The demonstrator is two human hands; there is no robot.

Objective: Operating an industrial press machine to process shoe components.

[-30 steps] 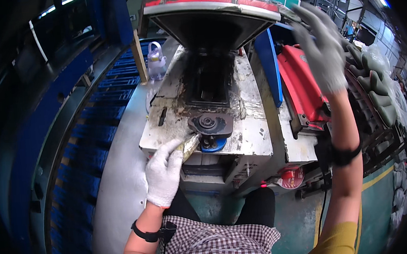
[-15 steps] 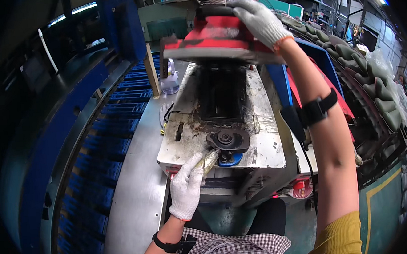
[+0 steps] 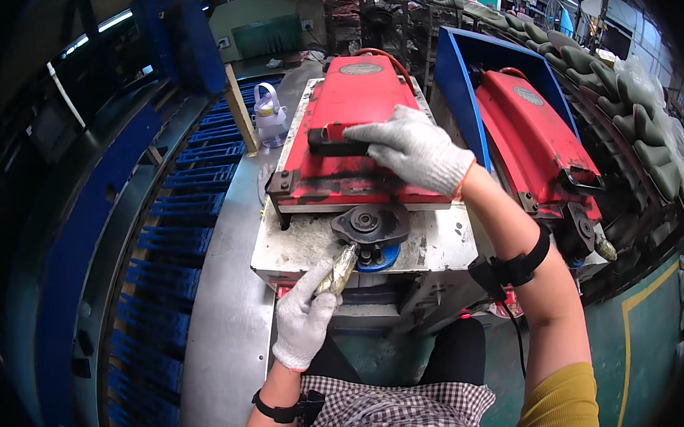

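Observation:
A red lid [image 3: 359,101] lies lowered over the white machine top [image 3: 289,245] in front of me. My right hand [image 3: 421,152], in a white knit glove, is closed on the right part of the lid's black handle [image 3: 329,144]. At the machine's front edge sits a dark metal latch [image 3: 368,224] with a round bolt, above a blue part [image 3: 386,258]. My left hand [image 3: 306,319], also gloved, grips the latch's lever handle [image 3: 340,271], which is wrapped in yellowish, crinkled tape and points toward me.
A second red-lidded machine [image 3: 535,132] with a blue hood [image 3: 459,70] stands at the right. Grey-green padded pieces [image 3: 642,145] line a rack beyond it. A lilac bottle [image 3: 270,119] stands behind left, near a metal table [image 3: 215,333] and blue slatted conveyor [image 3: 173,233].
The red lid has come down from its raised position, covering the dark opening. My right hand moved down and toward me with its handle. My left hand stays on the lever.

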